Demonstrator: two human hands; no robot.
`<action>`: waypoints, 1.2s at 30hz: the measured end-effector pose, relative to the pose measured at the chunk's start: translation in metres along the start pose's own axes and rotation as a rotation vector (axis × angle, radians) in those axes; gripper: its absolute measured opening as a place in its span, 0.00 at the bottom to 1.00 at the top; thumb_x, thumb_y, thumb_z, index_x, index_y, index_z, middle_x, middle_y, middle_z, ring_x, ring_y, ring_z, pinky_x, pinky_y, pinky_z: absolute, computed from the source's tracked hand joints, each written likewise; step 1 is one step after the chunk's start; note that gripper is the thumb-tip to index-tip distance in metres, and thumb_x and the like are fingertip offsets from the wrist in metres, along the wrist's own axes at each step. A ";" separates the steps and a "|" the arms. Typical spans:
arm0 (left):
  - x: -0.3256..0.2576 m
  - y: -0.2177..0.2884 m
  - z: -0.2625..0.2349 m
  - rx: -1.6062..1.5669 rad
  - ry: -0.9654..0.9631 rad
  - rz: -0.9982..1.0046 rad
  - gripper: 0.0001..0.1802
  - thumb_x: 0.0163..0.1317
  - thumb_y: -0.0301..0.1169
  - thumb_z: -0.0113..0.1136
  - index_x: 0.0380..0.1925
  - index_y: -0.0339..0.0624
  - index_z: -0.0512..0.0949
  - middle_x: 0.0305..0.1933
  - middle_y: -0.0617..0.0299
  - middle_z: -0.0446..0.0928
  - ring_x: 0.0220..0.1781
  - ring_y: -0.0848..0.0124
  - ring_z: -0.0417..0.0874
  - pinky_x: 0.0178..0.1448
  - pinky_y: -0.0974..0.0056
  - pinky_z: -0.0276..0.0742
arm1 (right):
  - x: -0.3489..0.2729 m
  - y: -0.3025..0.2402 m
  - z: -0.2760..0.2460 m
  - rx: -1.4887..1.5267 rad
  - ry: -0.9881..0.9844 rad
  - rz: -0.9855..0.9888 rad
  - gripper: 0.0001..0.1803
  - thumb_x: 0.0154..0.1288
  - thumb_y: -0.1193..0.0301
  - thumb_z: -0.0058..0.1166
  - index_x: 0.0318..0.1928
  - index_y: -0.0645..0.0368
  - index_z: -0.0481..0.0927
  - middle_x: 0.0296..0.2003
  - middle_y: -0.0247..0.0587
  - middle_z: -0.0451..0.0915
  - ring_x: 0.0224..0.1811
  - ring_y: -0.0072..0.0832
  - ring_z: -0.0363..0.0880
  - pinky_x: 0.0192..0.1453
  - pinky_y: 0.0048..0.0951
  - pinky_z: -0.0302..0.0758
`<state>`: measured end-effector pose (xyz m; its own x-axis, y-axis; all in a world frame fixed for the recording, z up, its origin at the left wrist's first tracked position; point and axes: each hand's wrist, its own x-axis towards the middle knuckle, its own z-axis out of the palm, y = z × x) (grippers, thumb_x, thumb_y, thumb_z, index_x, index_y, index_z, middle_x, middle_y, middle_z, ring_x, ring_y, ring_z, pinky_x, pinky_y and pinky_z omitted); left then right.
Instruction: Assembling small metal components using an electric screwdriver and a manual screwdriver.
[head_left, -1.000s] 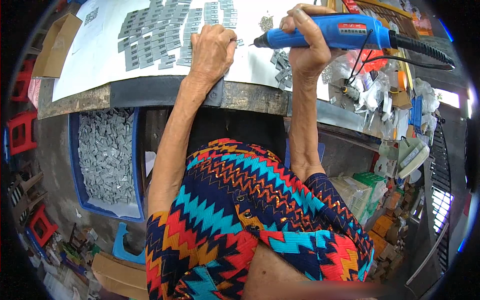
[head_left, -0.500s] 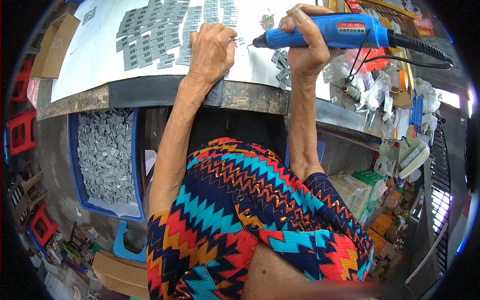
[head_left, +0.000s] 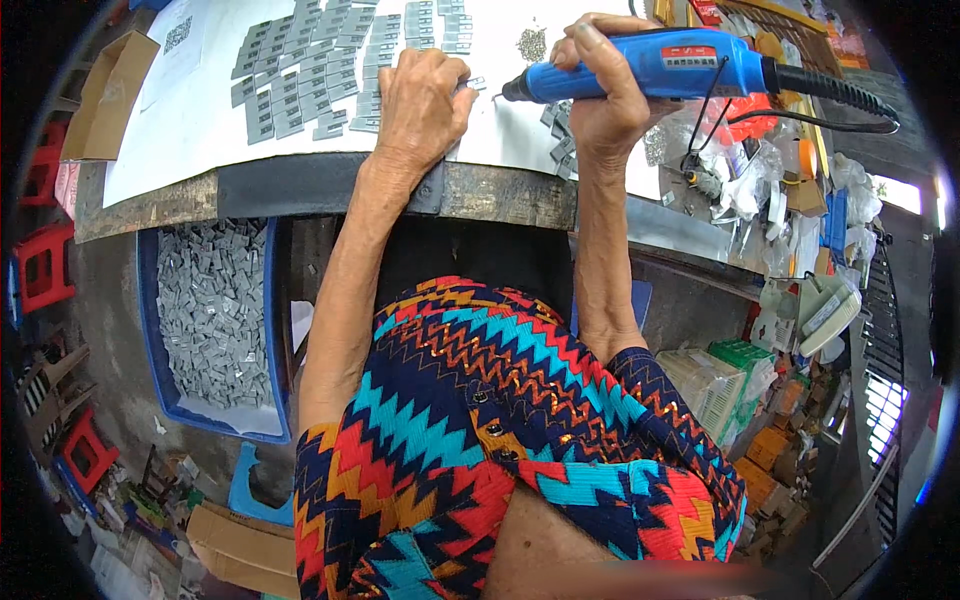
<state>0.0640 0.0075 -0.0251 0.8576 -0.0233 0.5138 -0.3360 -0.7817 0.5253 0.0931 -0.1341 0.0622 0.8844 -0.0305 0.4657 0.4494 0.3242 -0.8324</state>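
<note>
The blue electric screwdriver (head_left: 640, 68) is clasped in the grip of the right hand (head_left: 612, 112) above the worktop (head_left: 500, 193). The left hand (head_left: 424, 108) curls beside a small grey part (head_left: 476, 83); whether its grip is closed cannot be told. Farther, flat grey pieces (head_left: 312, 78) lie left, tiny metal bits (head_left: 532, 43) right.

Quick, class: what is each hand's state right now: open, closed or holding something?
Left hand: fingers curled at a small grey piece; grip cannot be told.
Right hand: closed, holding a blue power tool.
</note>
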 end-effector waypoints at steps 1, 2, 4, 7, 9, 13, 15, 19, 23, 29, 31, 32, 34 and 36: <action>0.000 0.000 0.000 0.000 0.000 0.000 0.11 0.50 0.32 0.59 0.32 0.39 0.79 0.32 0.61 0.75 0.38 0.67 0.71 0.43 0.59 0.61 | -0.001 -0.001 0.001 0.012 -0.003 0.022 0.11 0.52 0.82 0.49 0.38 0.64 0.69 0.24 0.38 0.72 0.21 0.22 0.71 0.29 0.23 0.70; 0.001 0.000 -0.001 0.003 -0.013 -0.008 0.10 0.51 0.32 0.59 0.32 0.40 0.79 0.32 0.61 0.75 0.38 0.67 0.71 0.44 0.59 0.61 | -0.002 0.000 0.002 0.012 -0.003 0.022 0.11 0.52 0.82 0.49 0.38 0.64 0.69 0.24 0.38 0.72 0.21 0.22 0.71 0.29 0.23 0.70; 0.001 0.000 -0.001 0.006 -0.025 -0.015 0.09 0.52 0.31 0.59 0.32 0.40 0.79 0.32 0.61 0.75 0.38 0.67 0.71 0.44 0.60 0.61 | -0.002 0.003 0.002 0.042 0.001 0.005 0.11 0.52 0.82 0.50 0.38 0.65 0.69 0.25 0.39 0.73 0.21 0.22 0.71 0.29 0.24 0.71; 0.001 0.000 -0.001 0.007 -0.026 -0.015 0.08 0.53 0.31 0.59 0.32 0.40 0.79 0.32 0.62 0.76 0.38 0.67 0.71 0.45 0.60 0.61 | 0.007 0.009 -0.009 -0.012 -0.123 -0.136 0.09 0.47 0.81 0.52 0.34 0.66 0.75 0.25 0.45 0.76 0.22 0.28 0.75 0.31 0.32 0.74; 0.002 0.000 -0.001 0.007 -0.023 -0.018 0.08 0.53 0.31 0.59 0.33 0.41 0.79 0.32 0.62 0.75 0.38 0.67 0.71 0.45 0.59 0.61 | 0.007 0.008 -0.009 0.028 -0.090 -0.110 0.09 0.46 0.82 0.53 0.33 0.66 0.75 0.24 0.45 0.76 0.21 0.28 0.76 0.30 0.31 0.75; 0.002 0.001 -0.001 -0.005 -0.025 -0.017 0.09 0.53 0.31 0.60 0.34 0.41 0.79 0.33 0.62 0.76 0.39 0.67 0.71 0.46 0.59 0.62 | 0.006 0.001 -0.009 0.065 -0.055 -0.117 0.10 0.46 0.82 0.53 0.34 0.67 0.75 0.24 0.46 0.76 0.21 0.28 0.76 0.30 0.30 0.75; 0.004 0.002 -0.001 0.002 -0.046 -0.032 0.09 0.53 0.31 0.60 0.34 0.42 0.79 0.34 0.62 0.76 0.39 0.67 0.72 0.46 0.59 0.62 | 0.005 -0.006 -0.010 0.082 -0.044 -0.111 0.10 0.47 0.82 0.52 0.34 0.68 0.75 0.24 0.46 0.76 0.21 0.29 0.76 0.30 0.31 0.75; 0.007 0.002 -0.001 0.018 -0.060 -0.013 0.09 0.52 0.31 0.61 0.34 0.41 0.79 0.34 0.62 0.76 0.40 0.66 0.72 0.46 0.59 0.62 | 0.005 -0.017 -0.018 0.125 -0.063 -0.127 0.10 0.48 0.82 0.52 0.35 0.67 0.75 0.23 0.44 0.75 0.20 0.28 0.76 0.29 0.30 0.75; 0.009 0.006 -0.001 0.108 -0.083 0.015 0.08 0.52 0.29 0.61 0.33 0.42 0.79 0.34 0.62 0.75 0.41 0.65 0.72 0.46 0.58 0.61 | -0.005 -0.036 -0.024 0.158 -0.056 -0.119 0.10 0.51 0.82 0.50 0.37 0.68 0.73 0.26 0.47 0.74 0.22 0.27 0.74 0.31 0.31 0.73; 0.021 0.012 0.011 0.302 -0.114 0.054 0.06 0.50 0.29 0.61 0.29 0.40 0.77 0.33 0.61 0.74 0.39 0.64 0.71 0.44 0.58 0.59 | -0.012 -0.054 -0.038 0.052 -0.109 -0.140 0.12 0.54 0.79 0.46 0.41 0.66 0.71 0.30 0.52 0.74 0.23 0.28 0.72 0.32 0.33 0.70; 0.028 0.014 0.016 0.353 -0.132 0.053 0.06 0.50 0.29 0.61 0.28 0.41 0.77 0.33 0.61 0.74 0.39 0.64 0.71 0.44 0.57 0.59 | -0.016 -0.057 -0.041 0.060 -0.095 -0.153 0.13 0.53 0.79 0.46 0.41 0.66 0.71 0.30 0.52 0.73 0.23 0.28 0.71 0.32 0.33 0.70; 0.031 0.015 0.019 0.400 -0.153 0.048 0.05 0.50 0.29 0.61 0.27 0.41 0.77 0.32 0.61 0.74 0.39 0.64 0.71 0.44 0.57 0.60 | -0.017 -0.058 -0.043 0.064 -0.081 -0.160 0.13 0.53 0.79 0.46 0.41 0.66 0.71 0.30 0.52 0.73 0.23 0.28 0.71 0.33 0.33 0.70; 0.039 0.013 0.024 0.421 -0.138 0.049 0.04 0.50 0.29 0.60 0.25 0.41 0.77 0.32 0.60 0.74 0.39 0.63 0.71 0.43 0.56 0.60 | -0.017 -0.059 -0.047 0.049 -0.098 -0.171 0.13 0.53 0.79 0.46 0.42 0.67 0.70 0.30 0.53 0.73 0.23 0.28 0.71 0.33 0.33 0.70; 0.048 0.012 0.031 0.441 -0.129 0.047 0.04 0.49 0.28 0.59 0.23 0.40 0.77 0.31 0.60 0.74 0.38 0.63 0.71 0.43 0.55 0.60 | -0.017 -0.060 -0.046 0.130 0.004 -0.188 0.13 0.48 0.82 0.52 0.38 0.67 0.71 0.24 0.47 0.74 0.20 0.27 0.74 0.28 0.29 0.75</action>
<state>0.1132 -0.0218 -0.0153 0.8961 -0.1201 0.4272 -0.2016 -0.9678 0.1507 0.0566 -0.1961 0.0905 0.7873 -0.1052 0.6075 0.5865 0.4313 -0.6855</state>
